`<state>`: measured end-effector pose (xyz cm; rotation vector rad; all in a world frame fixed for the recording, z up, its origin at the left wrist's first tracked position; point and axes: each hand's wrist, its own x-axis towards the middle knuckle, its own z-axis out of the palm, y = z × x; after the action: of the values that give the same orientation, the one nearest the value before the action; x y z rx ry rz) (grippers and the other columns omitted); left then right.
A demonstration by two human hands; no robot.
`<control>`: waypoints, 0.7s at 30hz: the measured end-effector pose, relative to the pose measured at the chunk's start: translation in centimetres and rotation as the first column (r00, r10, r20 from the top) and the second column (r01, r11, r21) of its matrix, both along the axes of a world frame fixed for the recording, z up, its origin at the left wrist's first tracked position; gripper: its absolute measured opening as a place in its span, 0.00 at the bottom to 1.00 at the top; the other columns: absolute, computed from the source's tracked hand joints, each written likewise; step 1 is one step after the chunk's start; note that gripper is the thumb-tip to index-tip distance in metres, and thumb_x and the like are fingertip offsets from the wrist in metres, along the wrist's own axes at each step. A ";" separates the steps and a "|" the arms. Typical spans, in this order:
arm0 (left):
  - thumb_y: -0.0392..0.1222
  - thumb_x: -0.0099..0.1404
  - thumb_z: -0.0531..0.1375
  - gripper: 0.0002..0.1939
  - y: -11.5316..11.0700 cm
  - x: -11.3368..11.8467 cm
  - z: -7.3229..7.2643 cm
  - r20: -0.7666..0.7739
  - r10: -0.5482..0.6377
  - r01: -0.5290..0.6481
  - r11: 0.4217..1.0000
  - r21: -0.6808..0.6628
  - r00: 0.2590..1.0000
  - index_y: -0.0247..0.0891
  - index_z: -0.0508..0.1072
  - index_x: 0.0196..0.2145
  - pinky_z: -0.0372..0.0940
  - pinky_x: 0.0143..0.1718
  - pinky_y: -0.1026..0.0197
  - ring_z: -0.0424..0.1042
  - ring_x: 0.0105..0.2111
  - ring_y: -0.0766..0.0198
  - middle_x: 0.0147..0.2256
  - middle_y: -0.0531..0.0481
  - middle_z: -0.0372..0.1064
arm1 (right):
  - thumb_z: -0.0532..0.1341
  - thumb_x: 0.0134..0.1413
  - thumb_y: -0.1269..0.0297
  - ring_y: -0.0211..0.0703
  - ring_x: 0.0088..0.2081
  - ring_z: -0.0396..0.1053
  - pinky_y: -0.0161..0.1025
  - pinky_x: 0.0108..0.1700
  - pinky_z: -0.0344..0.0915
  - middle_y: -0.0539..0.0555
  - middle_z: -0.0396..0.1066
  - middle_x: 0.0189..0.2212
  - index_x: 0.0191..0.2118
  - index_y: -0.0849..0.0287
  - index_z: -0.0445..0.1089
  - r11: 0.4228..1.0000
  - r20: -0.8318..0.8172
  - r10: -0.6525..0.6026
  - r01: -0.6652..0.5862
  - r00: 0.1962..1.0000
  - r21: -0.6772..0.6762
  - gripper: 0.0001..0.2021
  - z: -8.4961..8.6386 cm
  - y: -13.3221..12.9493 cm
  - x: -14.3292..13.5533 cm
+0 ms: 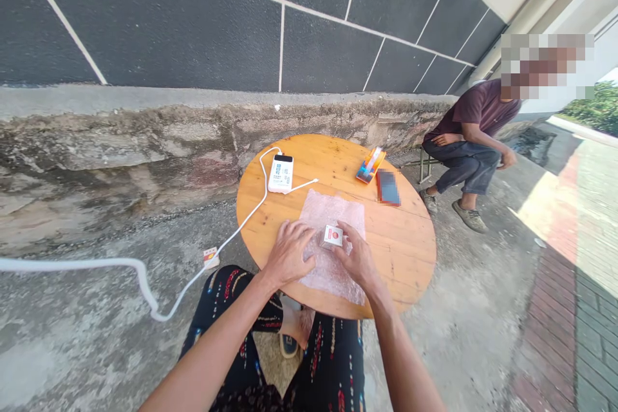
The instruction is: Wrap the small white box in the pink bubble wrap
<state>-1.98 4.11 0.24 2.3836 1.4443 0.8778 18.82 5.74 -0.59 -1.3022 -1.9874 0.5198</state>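
A small white box (333, 235) with a red print on its top sits on a sheet of bubble wrap (345, 209) on the round wooden table. My right hand (358, 259) has its thumb and index finger at the near and far sides of this box, holding it by its right end. To the left of the box, my left hand (291, 254) rests with fingers stretched and apart over the edge of the wrap. Nothing is in it.
On the table (410, 251) lie a white power bank (280, 174) with cables, an orange tape dispenser (371, 165) and a phone (389, 187). A white cord (241, 224) runs off the left edge. A person (468, 135) sits at the right by the wall.
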 end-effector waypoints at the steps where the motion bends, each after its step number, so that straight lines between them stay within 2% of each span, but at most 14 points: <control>1: 0.40 0.50 0.60 0.28 0.0 0.0 0.0 -0.002 -0.001 0.001 1.000 -0.002 1.000 0.41 0.66 0.52 0.45 0.61 0.42 0.57 0.55 0.49 0.50 0.45 0.64 | 0.59 0.50 0.70 0.51 0.54 0.63 0.52 0.53 0.63 0.58 0.64 0.55 0.59 0.55 0.56 1.000 0.001 -0.003 0.003 1.000 -0.003 0.29 0.0 0.0 0.0; 15: 0.40 0.52 0.59 0.27 0.0 0.1 -0.3 -0.013 -0.001 0.001 1.000 0.009 1.000 0.41 0.65 0.52 0.44 0.61 0.41 0.57 0.55 0.48 0.50 0.44 0.65 | 0.60 0.46 0.72 0.52 0.52 0.66 0.53 0.53 0.62 0.58 0.65 0.54 0.57 0.54 0.59 0.999 0.047 -0.021 0.023 0.999 -0.038 0.29 1.4 -0.2 -0.1; 21: 0.40 0.51 0.59 0.27 0.0 0.1 -0.2 -0.012 -0.007 0.007 1.000 0.002 1.000 0.42 0.65 0.52 0.44 0.61 0.41 0.57 0.55 0.48 0.50 0.45 0.65 | 0.59 0.46 0.73 0.51 0.51 0.66 0.52 0.53 0.62 0.57 0.66 0.53 0.57 0.54 0.59 1.000 0.061 -0.014 0.014 0.998 -0.010 0.30 1.3 -0.1 -0.1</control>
<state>-1.88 4.13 0.04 2.3983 1.4397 0.8652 18.77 5.61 0.70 -1.3523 -2.0262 0.4898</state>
